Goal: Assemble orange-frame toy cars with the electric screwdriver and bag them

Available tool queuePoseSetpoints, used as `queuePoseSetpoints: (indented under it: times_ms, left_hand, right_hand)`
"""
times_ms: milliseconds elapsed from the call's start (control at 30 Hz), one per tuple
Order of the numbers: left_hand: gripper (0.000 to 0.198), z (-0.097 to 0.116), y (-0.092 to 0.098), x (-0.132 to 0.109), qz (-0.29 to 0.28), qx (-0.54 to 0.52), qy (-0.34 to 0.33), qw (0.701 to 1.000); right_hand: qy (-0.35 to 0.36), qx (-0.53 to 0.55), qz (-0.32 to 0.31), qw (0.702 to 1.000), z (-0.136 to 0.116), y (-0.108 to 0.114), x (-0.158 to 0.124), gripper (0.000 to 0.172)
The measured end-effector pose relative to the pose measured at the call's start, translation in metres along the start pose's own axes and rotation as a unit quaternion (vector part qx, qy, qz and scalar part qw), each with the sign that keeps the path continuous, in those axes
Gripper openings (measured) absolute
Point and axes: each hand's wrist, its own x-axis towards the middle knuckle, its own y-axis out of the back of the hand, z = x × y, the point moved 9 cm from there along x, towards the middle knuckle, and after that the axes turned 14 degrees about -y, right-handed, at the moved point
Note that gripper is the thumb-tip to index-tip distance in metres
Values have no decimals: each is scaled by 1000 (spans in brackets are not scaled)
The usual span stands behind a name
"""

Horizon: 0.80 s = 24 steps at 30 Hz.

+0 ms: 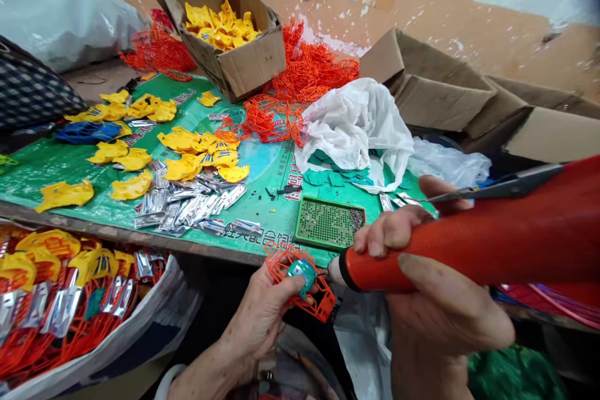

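My left hand [260,309] pinches an orange plastic lattice frame [323,305] just in front of the table edge, its thumb pressing on a teal plastic piece [304,272] set on the frame. A red electric screwdriver [450,231] lies in my right hand [435,281], fingers wrapped around its body. Its tip meets the frame beside the teal piece; the exact contact point is too small to make out. Above the screwdriver, a pair of scissors [506,186] shows along my right fingers. Close by on the table sits a green tray [300,220] of small metal screws.
Yellow plastic parts [134,186] and silver metal plates [187,206] lie across the green table cover [262,212]. Behind stand a cardboard box [253,65] of yellow parts, orange frames [314,69], a white plastic bag [360,119] and open boxes [445,100]. A sack [173,300] of assembled pieces stands lower left.
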Motion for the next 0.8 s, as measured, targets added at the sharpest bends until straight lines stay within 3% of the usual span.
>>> queuePoseSetpoints:
  times_ms: [800]
  left_hand:
    - [19, -2, 1, 1, 7, -4, 0, 1000]
  right_hand:
    - [-3, -21, 18, 1000, 12, 1, -4, 48]
